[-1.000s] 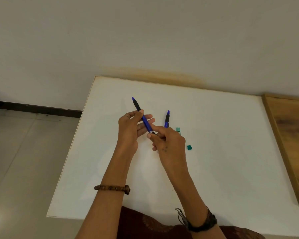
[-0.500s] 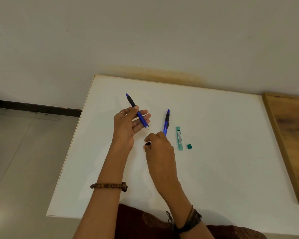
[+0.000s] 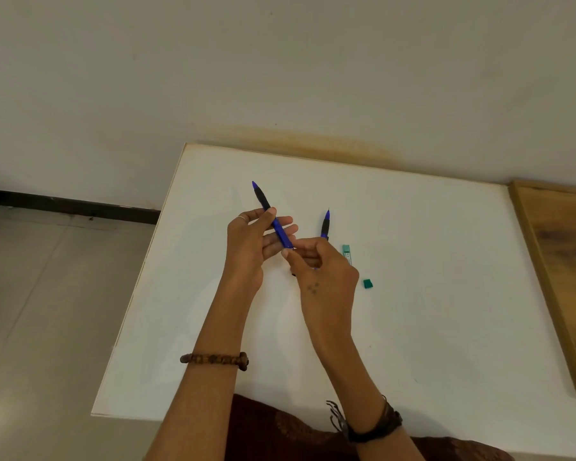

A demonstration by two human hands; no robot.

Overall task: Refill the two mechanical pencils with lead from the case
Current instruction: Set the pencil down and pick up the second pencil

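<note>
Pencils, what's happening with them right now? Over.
Left hand grips one pencil, tip up. Right hand pinches at its back end. Second pencil on table beside lead case. Nothing blocking.

A plain home room: white table (image 3: 413, 327) against a stained wall (image 3: 280, 78) (tiled floor (image 3: 47, 311) beside it).

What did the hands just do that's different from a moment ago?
The right hand came back up from the table to pinch the rear end of the pencil that the left hand holds. The second pencil, lead case and green cap stayed put.
</note>
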